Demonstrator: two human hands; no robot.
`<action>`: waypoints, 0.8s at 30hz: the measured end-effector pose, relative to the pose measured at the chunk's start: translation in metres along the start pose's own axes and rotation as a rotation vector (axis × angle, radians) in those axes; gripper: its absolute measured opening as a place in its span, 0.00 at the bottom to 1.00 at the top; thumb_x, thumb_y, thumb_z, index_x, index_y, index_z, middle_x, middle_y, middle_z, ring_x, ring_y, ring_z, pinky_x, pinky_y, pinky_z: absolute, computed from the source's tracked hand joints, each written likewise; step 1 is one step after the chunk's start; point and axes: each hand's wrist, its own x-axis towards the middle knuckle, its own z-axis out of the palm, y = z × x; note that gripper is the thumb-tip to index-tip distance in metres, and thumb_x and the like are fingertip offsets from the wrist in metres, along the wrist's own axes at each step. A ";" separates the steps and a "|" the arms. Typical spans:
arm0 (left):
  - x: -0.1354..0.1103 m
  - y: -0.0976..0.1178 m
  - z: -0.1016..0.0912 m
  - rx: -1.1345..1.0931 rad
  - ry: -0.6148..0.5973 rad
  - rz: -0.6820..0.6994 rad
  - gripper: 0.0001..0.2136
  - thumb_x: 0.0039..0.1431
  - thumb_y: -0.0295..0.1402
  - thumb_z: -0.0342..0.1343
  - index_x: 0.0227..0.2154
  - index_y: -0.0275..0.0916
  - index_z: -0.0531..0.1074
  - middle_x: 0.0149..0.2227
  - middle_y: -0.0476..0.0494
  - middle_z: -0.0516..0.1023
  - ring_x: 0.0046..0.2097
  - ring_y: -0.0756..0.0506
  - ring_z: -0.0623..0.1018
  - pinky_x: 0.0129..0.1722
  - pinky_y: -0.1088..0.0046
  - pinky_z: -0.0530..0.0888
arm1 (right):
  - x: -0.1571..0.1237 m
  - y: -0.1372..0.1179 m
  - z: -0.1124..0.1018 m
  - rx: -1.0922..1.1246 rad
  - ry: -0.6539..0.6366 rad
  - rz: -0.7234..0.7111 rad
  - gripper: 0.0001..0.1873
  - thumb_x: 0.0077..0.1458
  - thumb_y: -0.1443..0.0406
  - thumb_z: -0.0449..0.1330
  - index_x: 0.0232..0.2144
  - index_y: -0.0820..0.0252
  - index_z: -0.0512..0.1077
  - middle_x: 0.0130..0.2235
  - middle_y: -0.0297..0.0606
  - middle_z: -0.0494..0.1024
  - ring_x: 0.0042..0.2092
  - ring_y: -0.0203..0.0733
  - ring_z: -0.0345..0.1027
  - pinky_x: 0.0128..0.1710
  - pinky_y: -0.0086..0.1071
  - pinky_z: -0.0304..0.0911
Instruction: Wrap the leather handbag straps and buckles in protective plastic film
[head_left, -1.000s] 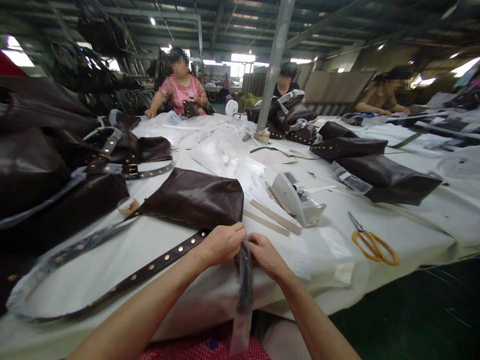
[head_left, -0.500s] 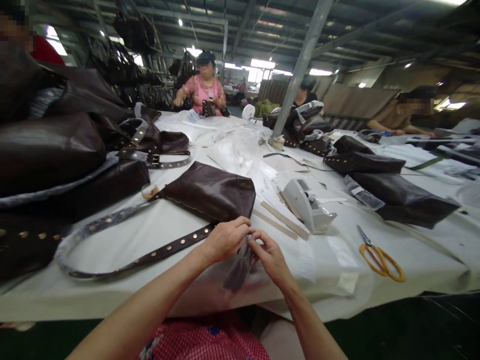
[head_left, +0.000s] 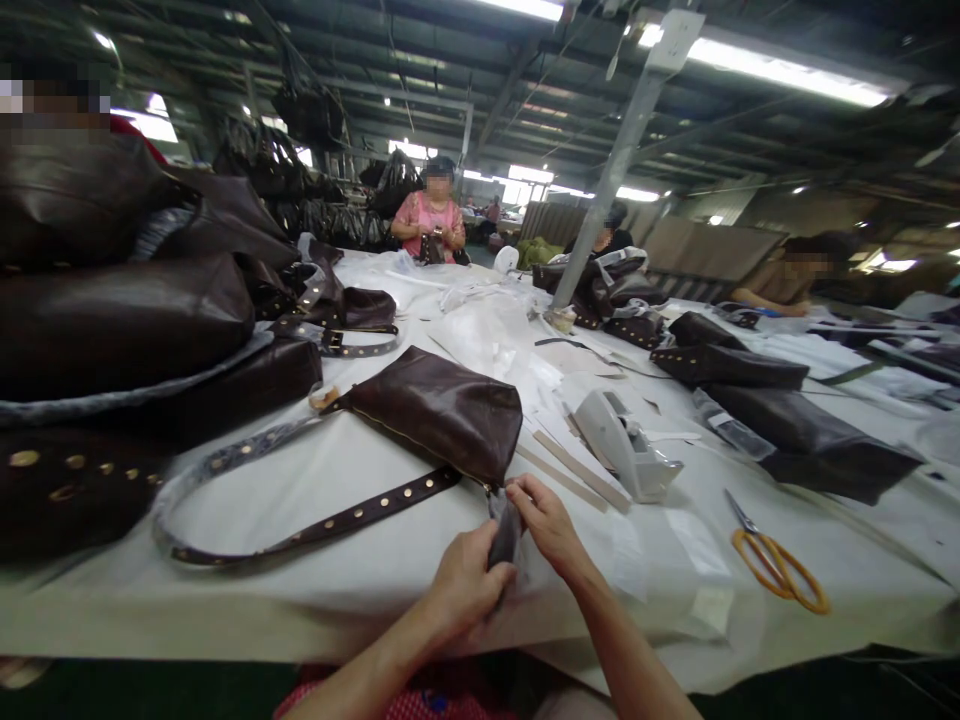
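Note:
A dark brown leather bag [head_left: 442,410] lies on the white-covered table, its near right corner pointing toward me. From that corner hangs a short dark piece wrapped in clear plastic [head_left: 505,528]. My left hand [head_left: 469,580] is closed around the lower part of this piece, thumb on top. Higher up, beside the bag's corner, my right hand [head_left: 546,525] pinches the piece's upper end. A studded strap [head_left: 352,515], partly covered in plastic film, loops out to the left of the bag. What lies under my fingers is hidden.
Scissors with orange handles [head_left: 780,568] and a grey tape dispenser [head_left: 626,445] lie to the right. Brown bags [head_left: 112,320] are piled at the left; more bags [head_left: 810,430] lie at the right. A metal post [head_left: 607,180] rises mid-table. A person in pink [head_left: 427,215] works opposite.
My left hand has slid down and toward me along the plastic-wrapped piece, away from the bag's corner. My right hand stays near its upper end. The view has tipped upward.

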 end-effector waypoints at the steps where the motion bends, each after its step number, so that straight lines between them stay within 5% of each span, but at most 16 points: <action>1: 0.002 0.002 0.004 0.017 0.006 -0.013 0.05 0.54 0.30 0.54 0.35 0.39 0.69 0.35 0.46 0.78 0.37 0.45 0.76 0.36 0.72 0.70 | 0.005 0.002 0.002 -0.071 0.038 -0.021 0.25 0.52 0.42 0.55 0.23 0.56 0.64 0.20 0.28 0.64 0.23 0.36 0.58 0.24 0.29 0.57; 7: 0.003 0.011 0.002 0.030 -0.011 0.060 0.10 0.59 0.36 0.54 0.41 0.38 0.70 0.38 0.42 0.80 0.39 0.43 0.78 0.40 0.69 0.73 | 0.044 0.014 -0.013 -0.349 0.198 -0.086 0.23 0.53 0.45 0.50 0.21 0.56 0.64 0.23 0.33 0.68 0.30 0.42 0.63 0.35 0.35 0.60; 10: -0.013 -0.002 -0.030 0.235 0.190 0.144 0.14 0.60 0.34 0.54 0.48 0.37 0.69 0.49 0.37 0.77 0.49 0.40 0.76 0.50 0.61 0.72 | 0.057 0.016 -0.035 -0.400 0.249 -0.098 0.19 0.50 0.47 0.52 0.21 0.55 0.63 0.24 0.35 0.69 0.31 0.46 0.63 0.37 0.39 0.61; 14: -0.053 -0.034 -0.086 0.649 0.427 0.015 0.15 0.56 0.25 0.55 0.47 0.36 0.70 0.52 0.33 0.74 0.53 0.35 0.73 0.54 0.51 0.70 | 0.054 0.004 -0.042 -0.511 0.387 -0.249 0.14 0.53 0.53 0.52 0.29 0.57 0.67 0.34 0.44 0.73 0.36 0.50 0.67 0.41 0.44 0.63; 16: -0.076 -0.052 -0.105 0.767 0.423 -0.030 0.16 0.55 0.22 0.54 0.47 0.36 0.70 0.52 0.34 0.75 0.54 0.35 0.72 0.55 0.51 0.69 | 0.043 -0.007 -0.024 -0.585 0.348 -0.399 0.14 0.58 0.56 0.50 0.35 0.58 0.69 0.37 0.47 0.75 0.38 0.50 0.69 0.41 0.44 0.65; 20: -0.111 -0.084 -0.123 0.947 0.435 -0.103 0.21 0.54 0.16 0.48 0.49 0.36 0.71 0.51 0.35 0.76 0.55 0.36 0.72 0.59 0.48 0.65 | 0.012 -0.028 0.050 -0.613 -0.064 -0.714 0.12 0.61 0.64 0.52 0.43 0.57 0.72 0.48 0.47 0.77 0.49 0.51 0.71 0.51 0.45 0.66; 24: -0.128 -0.101 -0.131 0.981 0.452 -0.152 0.18 0.55 0.13 0.42 0.35 0.36 0.74 0.36 0.40 0.79 0.41 0.41 0.78 0.54 0.50 0.69 | -0.009 -0.046 0.127 -0.703 -0.395 -0.778 0.28 0.54 0.65 0.62 0.57 0.62 0.66 0.60 0.53 0.69 0.60 0.57 0.63 0.59 0.50 0.60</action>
